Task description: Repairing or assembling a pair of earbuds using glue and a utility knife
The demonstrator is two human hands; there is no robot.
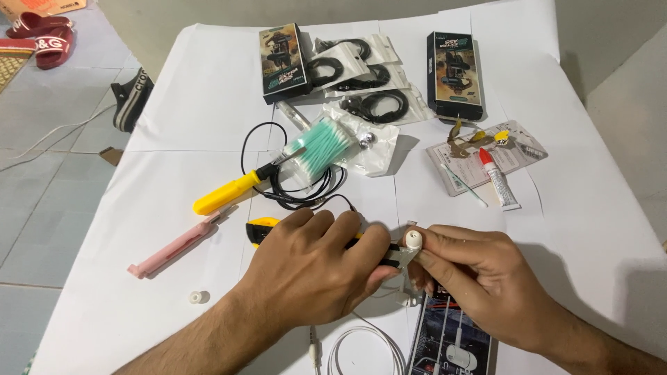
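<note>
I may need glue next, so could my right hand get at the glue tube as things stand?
Probably not at once: the right hand is pinching a small white earbud. The path to the glue tube looks free, with only bare paper between.

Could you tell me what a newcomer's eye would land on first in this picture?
The two hands at bottom centre: the left hand grips a yellow-and-black utility knife, its blade at a small white earpiece pinched by the right hand. Above them lie a bundle of green swabs and a yellow-handled tool.
</note>
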